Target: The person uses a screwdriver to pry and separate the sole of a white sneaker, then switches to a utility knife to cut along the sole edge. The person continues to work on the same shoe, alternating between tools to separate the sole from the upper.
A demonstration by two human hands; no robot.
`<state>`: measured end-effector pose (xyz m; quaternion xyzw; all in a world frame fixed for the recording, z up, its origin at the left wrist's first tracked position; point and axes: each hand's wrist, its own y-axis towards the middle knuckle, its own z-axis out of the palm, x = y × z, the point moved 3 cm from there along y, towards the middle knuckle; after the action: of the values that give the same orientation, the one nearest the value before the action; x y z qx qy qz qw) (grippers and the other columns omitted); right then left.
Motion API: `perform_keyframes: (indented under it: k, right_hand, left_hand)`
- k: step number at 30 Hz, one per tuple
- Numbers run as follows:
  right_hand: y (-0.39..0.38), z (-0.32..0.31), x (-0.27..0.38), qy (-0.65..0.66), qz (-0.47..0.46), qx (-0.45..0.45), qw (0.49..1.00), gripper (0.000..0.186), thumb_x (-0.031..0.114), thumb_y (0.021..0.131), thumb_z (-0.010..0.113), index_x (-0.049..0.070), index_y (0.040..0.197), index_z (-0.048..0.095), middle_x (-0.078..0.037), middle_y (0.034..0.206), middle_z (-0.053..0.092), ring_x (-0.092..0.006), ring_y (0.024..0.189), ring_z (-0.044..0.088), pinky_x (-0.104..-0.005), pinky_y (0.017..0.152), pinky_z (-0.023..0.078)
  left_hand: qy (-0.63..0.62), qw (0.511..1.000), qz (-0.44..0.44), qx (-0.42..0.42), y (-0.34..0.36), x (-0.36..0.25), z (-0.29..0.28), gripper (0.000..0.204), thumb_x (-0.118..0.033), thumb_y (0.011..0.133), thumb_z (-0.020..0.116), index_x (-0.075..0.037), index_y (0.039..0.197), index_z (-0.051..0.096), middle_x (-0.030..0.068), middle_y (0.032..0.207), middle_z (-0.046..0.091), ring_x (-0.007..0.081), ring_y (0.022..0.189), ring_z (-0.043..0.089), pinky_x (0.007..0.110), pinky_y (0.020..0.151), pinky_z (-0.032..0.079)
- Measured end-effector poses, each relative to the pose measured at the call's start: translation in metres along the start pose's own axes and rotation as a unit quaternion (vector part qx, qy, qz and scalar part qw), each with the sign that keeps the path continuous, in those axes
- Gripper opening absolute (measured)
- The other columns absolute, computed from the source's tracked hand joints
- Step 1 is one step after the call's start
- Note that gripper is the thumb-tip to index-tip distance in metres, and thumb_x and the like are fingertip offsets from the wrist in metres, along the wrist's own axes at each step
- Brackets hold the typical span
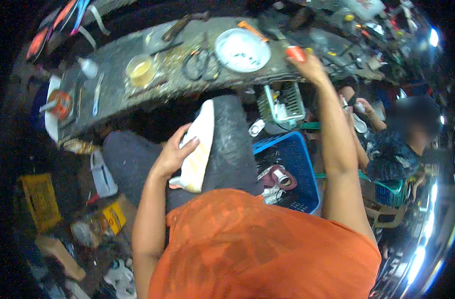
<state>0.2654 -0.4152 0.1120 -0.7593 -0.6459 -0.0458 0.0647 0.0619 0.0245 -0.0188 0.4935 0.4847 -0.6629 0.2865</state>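
Observation:
My left hand [176,152] is closed around a white shoe [198,149], which rests on its side along my dark-clothed thigh. The thumb lies across the shoe's pale sole-like face. Over the right end of the workbench, my right hand [308,67] reaches far forward, its fingers closed on an orange-handled tool [294,53]. The tool's exact kind is blurred. Left of that hand stands a white round dish [243,50] with dark specks in it. An orange stick [252,31] lies behind the dish.
On the workbench [115,74] are black-handled scissors [201,64], a tub of yellowish liquid [140,70] and a white bottle [88,67]. A blue basket [312,184] holding shoes and a green basket [301,102] stand right of my legs. Another person [394,154] sits at the right.

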Motion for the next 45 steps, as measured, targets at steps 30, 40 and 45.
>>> perform_keyframes:
  k: [30, 40, 45]
  right_hand:
    - [-0.331, 0.105, 0.121, 0.728, -0.033, 0.283, 0.624, 0.064, 0.004, 0.089, 0.08, 0.004, 0.141, 0.043, -0.02, 0.124, 0.066, -0.0242, 0.101, 0.073, -0.0371, 0.081, 0.064]
    - [-0.315, 0.061, 0.121, 0.743, -0.046, 0.294, 0.599, 0.112, 0.004, 0.08, 0.084, 0.017, 0.166, 0.014, -0.018, 0.134, 0.058, -0.0241, 0.088, 0.072, -0.0418, 0.08, 0.062]
    - [-0.316, 0.056, 0.114, 0.797, 0.005, 0.332, 0.505, 0.115, 0.005, 0.079, 0.088, 0.021, 0.165, 0.014, -0.019, 0.142, 0.053, -0.0341, 0.108, 0.072, -0.0504, 0.092, 0.062]
  left_hand:
    - [0.059, 0.998, -0.004, -0.015, -0.145, 0.004, 0.034, 0.058, -0.03, 0.084, 0.086, 0.001, 0.129, 0.065, 0.0129, 0.116, 0.067, 0.019, 0.112, 0.064, 0.035, 0.097, 0.05]
    - [-0.123, 0.991, 0.046, -0.035, -0.166, -0.066, -0.003, 0.076, -0.024, 0.072, 0.099, 0.007, 0.132, 0.064, 0.0077, 0.126, 0.07, 0.0184, 0.117, 0.066, 0.035, 0.103, 0.051]
    - [0.026, 0.998, 0.009, -0.047, -0.143, -0.069, -0.003, 0.054, -0.022, 0.084, 0.089, 0.004, 0.127, 0.068, 0.0079, 0.117, 0.071, 0.0162, 0.108, 0.067, 0.033, 0.096, 0.052]
